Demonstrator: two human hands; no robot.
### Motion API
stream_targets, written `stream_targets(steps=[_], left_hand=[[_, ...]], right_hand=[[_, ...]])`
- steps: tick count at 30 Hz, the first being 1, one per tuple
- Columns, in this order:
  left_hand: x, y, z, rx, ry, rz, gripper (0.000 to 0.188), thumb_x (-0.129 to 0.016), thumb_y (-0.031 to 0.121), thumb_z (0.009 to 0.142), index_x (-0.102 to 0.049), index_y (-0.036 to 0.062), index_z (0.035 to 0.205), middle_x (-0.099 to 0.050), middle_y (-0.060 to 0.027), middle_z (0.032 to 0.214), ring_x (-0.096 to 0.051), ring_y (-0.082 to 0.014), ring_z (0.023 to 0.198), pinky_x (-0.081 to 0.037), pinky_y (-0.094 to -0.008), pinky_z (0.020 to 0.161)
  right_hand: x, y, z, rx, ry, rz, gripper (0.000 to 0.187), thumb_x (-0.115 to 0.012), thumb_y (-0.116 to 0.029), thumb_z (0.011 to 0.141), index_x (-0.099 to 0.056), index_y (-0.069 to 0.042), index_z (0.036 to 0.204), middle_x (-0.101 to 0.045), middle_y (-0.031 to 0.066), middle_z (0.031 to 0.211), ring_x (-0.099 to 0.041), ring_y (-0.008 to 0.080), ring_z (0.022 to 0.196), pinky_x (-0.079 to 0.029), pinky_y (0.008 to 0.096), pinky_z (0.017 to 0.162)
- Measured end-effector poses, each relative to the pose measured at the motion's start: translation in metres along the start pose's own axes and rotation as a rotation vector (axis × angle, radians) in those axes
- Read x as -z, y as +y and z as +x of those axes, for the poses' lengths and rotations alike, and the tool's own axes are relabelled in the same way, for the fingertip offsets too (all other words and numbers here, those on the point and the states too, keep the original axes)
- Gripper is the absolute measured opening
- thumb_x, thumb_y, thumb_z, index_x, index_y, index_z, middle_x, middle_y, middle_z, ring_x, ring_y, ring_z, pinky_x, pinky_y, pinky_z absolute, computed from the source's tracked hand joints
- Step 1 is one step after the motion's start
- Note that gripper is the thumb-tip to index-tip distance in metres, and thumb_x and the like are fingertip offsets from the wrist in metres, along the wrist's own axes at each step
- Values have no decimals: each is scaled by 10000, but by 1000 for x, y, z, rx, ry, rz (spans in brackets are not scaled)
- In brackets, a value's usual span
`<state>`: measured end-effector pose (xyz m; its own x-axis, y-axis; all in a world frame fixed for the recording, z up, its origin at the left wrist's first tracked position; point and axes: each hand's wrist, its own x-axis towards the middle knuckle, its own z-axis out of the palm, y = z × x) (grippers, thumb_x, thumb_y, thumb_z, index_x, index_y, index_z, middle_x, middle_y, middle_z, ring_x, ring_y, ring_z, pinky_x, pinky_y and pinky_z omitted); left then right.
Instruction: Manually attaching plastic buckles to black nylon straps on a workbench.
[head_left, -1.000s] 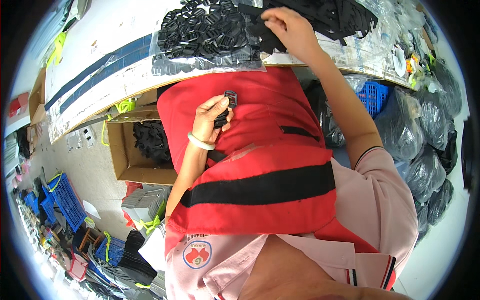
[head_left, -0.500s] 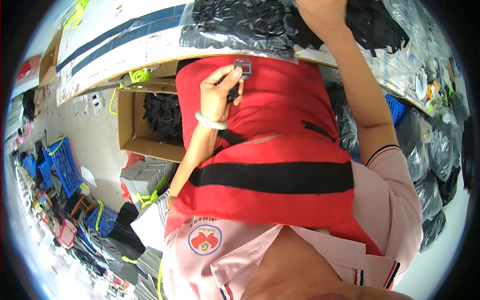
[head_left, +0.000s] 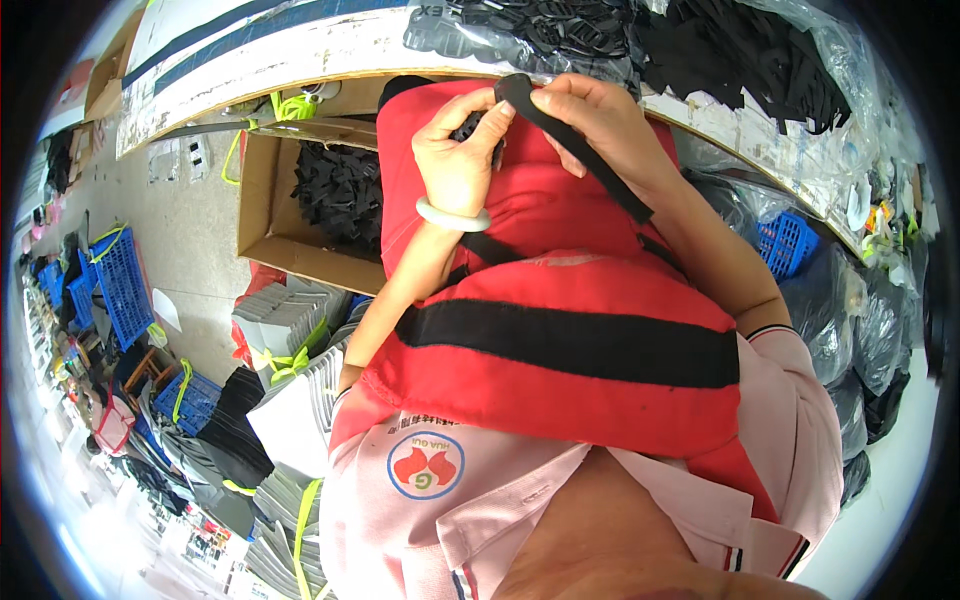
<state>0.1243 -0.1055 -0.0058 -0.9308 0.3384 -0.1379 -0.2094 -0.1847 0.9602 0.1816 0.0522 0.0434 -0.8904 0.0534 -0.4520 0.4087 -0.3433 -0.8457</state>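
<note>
The left hand (head_left: 455, 160) curls its fingers around black buckles (head_left: 467, 126) at upper centre while the right hand (head_left: 612, 125) pinches a black strip (head_left: 598, 168), newly brought alongside so both parts are at hand, below the strip pile (head_left: 740, 60) on the desk (head_left: 250, 80), upper right.

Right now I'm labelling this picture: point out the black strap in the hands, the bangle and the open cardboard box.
Black strap (head_left: 592, 160), head view: middle stretch.
Bangle (head_left: 453, 219), head view: middle of its visible band.
Cardboard box (head_left: 261, 190), head view: left wall.
</note>
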Motion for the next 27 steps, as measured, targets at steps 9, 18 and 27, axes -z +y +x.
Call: stream_targets(steps=[9, 18, 27], left_hand=[[14, 5, 6, -650, -115, 515, 126, -727, -28, 769, -699, -14, 892, -614, -36, 736, -544, -106, 639, -432, -218, 572], [38, -22, 0, 679, -282, -700, 252, -568, 185, 949, -591, -35, 1069, -600, -97, 855, -534, -163, 594, -340, -199, 376], [21, -10, -12, 423, -35, -277, 152, -674, 55, 853, -674, -46, 966, -648, -86, 755, -514, -103, 495, -329, -197, 378]], right_hand=[[5, 19, 18, 127, -139, 123, 236, -583, -214, 946, -589, -5, 1054, -615, 44, 814, -575, 79, 654, -479, 217, 590], [3, 45, 22, 165, -101, -89, 223, -614, -185, 926, -627, -12, 1067, -645, 16, 896, -605, 96, 822, -465, 211, 785], [-9, 31, -3, 600, 67, -360, 153, -608, -121, 920, -645, -17, 1026, -620, 18, 770, -594, 75, 687, -482, 195, 640]])
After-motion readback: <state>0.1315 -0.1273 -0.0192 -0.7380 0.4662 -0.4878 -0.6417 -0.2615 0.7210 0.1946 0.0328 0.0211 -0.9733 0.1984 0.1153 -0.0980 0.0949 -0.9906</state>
